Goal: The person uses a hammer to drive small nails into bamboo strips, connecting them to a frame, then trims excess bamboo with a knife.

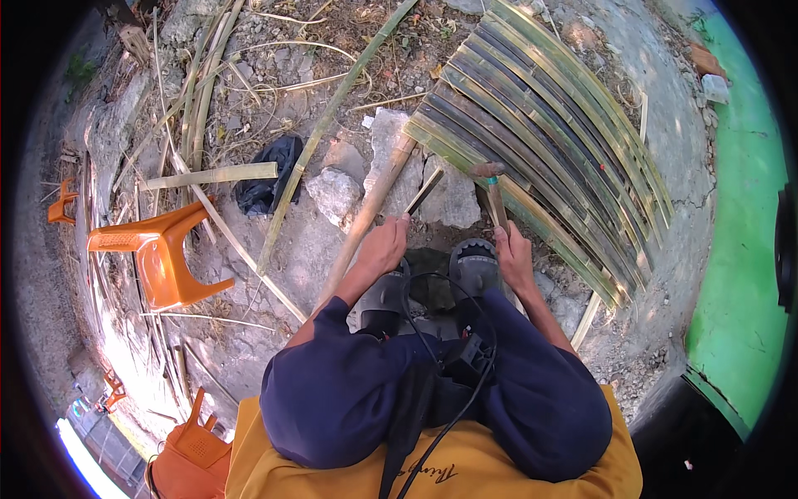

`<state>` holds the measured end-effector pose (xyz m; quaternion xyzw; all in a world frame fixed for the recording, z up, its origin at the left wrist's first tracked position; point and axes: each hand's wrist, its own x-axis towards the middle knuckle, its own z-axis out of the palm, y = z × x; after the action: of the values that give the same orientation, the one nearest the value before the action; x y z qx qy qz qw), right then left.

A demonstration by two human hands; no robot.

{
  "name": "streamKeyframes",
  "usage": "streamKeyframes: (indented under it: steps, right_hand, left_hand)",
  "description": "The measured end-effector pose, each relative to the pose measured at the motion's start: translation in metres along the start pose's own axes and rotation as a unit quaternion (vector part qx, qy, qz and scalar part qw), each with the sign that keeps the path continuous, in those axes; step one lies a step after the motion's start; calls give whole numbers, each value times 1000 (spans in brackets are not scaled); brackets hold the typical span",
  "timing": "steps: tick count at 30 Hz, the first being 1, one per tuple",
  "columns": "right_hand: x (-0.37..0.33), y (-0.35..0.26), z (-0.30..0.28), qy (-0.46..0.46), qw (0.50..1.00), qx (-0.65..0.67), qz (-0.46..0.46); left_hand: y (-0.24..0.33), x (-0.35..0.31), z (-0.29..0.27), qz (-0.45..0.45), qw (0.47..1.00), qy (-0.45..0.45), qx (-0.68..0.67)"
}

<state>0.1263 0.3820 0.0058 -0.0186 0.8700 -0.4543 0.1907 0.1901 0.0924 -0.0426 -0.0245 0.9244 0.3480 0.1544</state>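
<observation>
My right hand (514,251) is wrapped round the handle of a hammer (496,202), whose head points away from me beside the near edge of the bamboo panel. In my left hand (385,244) is a short narrow strip (426,190), dark on one face and pale along its edge, tilted up to the right; it looks like split bamboo. Many long green-brown slats lie side by side in the bamboo panel (540,137), ahead and to the right. A round wooden pole (376,200) runs from its near left corner past my left forearm.
Pale rocks (334,195) and a black plastic bag (268,175) lie left of the pole. Loose bamboo strips (322,125) cross the rough ground. An orange plastic stool (170,249) lies tipped at the left. A green surface (744,224) runs along the right. My shoes (474,264) are below my hands.
</observation>
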Motion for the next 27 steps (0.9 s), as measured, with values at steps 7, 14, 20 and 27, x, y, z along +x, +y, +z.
streamKeyframes:
  steps: [7,14,20,27]
  right_hand:
    - [1,-5,0,19,1000,10,-13]
    - [-4,2,10,-28,999,4,-35]
    - [-6,-1,15,-22,999,9,-26]
    - [-7,-3,14,-15,1000,-5,-23]
  left_hand:
    - [5,-5,-9,-45,990,-105,-85]
    - [13,-2,-16,-132,985,-92,-67]
    - [9,8,-18,-133,987,-66,-63]
    - [15,11,-21,-125,989,5,-80]
